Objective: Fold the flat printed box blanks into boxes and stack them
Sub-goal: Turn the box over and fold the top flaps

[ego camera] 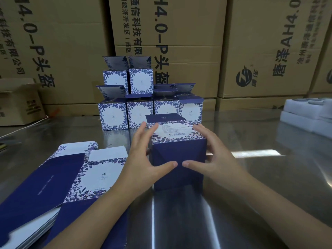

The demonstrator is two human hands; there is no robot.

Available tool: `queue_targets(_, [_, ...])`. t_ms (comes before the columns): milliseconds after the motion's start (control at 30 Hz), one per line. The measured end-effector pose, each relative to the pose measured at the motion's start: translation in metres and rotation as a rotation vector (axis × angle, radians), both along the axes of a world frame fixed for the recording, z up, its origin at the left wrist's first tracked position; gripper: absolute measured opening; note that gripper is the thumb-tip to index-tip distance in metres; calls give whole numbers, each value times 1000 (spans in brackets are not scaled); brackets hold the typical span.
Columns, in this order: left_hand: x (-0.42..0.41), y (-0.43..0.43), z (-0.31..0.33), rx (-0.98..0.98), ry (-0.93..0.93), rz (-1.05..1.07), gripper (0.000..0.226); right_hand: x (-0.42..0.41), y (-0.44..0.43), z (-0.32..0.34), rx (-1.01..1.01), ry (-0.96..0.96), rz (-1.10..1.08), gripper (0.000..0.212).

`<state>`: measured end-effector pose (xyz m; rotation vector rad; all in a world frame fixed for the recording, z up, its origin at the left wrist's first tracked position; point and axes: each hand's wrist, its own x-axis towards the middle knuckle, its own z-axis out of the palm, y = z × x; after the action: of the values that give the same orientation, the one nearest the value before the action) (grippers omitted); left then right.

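Observation:
A folded blue-and-white floral box (178, 153) lies on its side on the steel table, its dark blue end facing me and a barcode panel on top. My left hand (143, 159) holds its left side, thumb pressed on the blue end, fingers reaching over the top. My right hand (212, 155) holds the right side the same way, and the two thumbs nearly meet. Behind the box stands a stack of folded boxes (142, 105) in two tiers, their lids open. A pile of flat printed blanks (59, 180) lies at the left.
Large brown cartons (179, 42) wall off the back of the table. A smaller open carton (18, 103) sits at the far left. White foam trays (309, 114) are stacked at the right. Bare steel tabletop (269, 177) lies to the right of my hands.

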<state>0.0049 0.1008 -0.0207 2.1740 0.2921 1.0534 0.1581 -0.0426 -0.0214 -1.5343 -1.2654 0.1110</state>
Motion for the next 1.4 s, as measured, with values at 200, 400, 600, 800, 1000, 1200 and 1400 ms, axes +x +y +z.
queue_targets(200, [2, 6, -3, -147, 43, -60, 106, 1, 3, -4, -32, 4, -7, 95])
queue_targets(400, [3, 6, -7, -153, 65, -101, 100, 2, 3, -7, -5, -8, -33, 82])
queue_targets(600, [2, 5, -2, -154, 34, -70, 69, 4, 3, -10, 33, -65, -101, 68])
queue_targets(800, [1, 4, 0, -116, 30, -46, 62, 5, 4, -9, 43, -128, -141, 65])
queue_targets(1000, [1, 5, -2, -12, 7, -2, 54, 6, 4, -8, 66, -195, -243, 64])
queue_targets(1200, [3, 8, -4, 36, 15, 54, 52, 5, 5, -7, 75, -214, -252, 55])
queue_targets(1400, [4, 4, -5, 50, -8, 101, 49, 3, 7, -6, 75, -213, -277, 51])
